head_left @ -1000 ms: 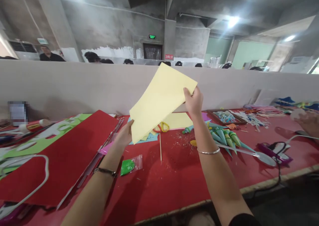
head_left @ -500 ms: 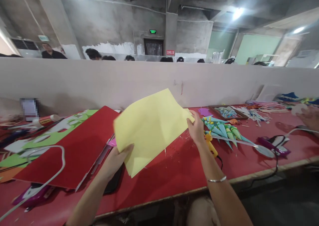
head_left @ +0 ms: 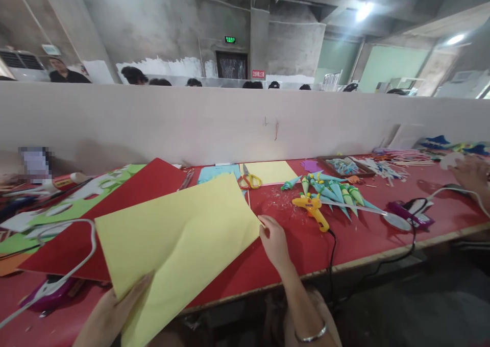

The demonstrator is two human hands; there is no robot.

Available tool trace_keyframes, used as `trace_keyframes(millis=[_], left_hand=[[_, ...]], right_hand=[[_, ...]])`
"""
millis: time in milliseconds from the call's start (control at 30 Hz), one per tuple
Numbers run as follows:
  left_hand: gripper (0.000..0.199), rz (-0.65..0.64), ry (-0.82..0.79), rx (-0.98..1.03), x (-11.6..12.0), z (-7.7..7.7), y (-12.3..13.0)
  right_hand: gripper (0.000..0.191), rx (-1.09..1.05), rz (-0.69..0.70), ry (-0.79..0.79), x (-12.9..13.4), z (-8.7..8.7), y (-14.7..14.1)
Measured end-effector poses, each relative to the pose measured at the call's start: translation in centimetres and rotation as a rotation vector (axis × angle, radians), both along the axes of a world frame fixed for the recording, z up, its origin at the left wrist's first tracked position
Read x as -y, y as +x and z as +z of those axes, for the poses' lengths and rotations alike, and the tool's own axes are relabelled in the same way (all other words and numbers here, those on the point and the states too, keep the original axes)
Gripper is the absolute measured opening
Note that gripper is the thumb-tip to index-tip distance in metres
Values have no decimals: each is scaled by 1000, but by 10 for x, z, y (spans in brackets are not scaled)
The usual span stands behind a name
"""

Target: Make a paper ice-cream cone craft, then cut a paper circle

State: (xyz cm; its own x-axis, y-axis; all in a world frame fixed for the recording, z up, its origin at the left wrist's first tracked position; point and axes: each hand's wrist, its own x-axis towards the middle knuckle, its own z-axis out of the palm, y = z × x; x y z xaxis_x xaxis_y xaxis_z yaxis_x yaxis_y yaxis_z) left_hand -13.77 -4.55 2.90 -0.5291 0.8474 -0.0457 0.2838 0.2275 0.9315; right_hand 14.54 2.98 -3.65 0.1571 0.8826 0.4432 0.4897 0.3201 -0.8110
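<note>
A: Where's the sheet on your feed?
B: Yellow sheet (head_left: 179,245) is up in my hands, tilted & slightly bowed, its lower L corner hanging past the front edge of the red table (head_left: 245,275).
A: L hand pose?
B: L hand (head_left: 115,303) comes in low at bottom L, gripping the sheet's L side, thumb laid across the face.
A: And R?
B: R hand (head_left: 275,237) pinches the R corner w/ fingertips; forearm slopes up & L from bottom, silver bangle (head_left: 312,334) near the wrist.
A: Nearby stuff?
B: Red sheet (head_left: 153,176) partly behind it in view. Scissors (head_left: 250,182) beyond, by blue paper (head_left: 214,172). Yellow glue gun (head_left: 314,210) R of my R hand, paper cones (head_left: 344,191) just behind that. Far R, another person's hand (head_left: 469,173) over the table.
</note>
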Motion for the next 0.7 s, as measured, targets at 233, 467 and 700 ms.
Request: trace_keyframes(millis=[233, 467, 700], left_hand=[[31, -3, -106, 83, -4, -19, -5], [36, -46, -103, 222, -6, -22, 14], [30, -98, -51, 161, -1, -30, 17]], right_hand=[[37, -37, 21, -95, 13, -8, 24], [49, -52, -5, -160, 11, -15, 24], [38, -29, 12, -105, 8, -14, 27]])
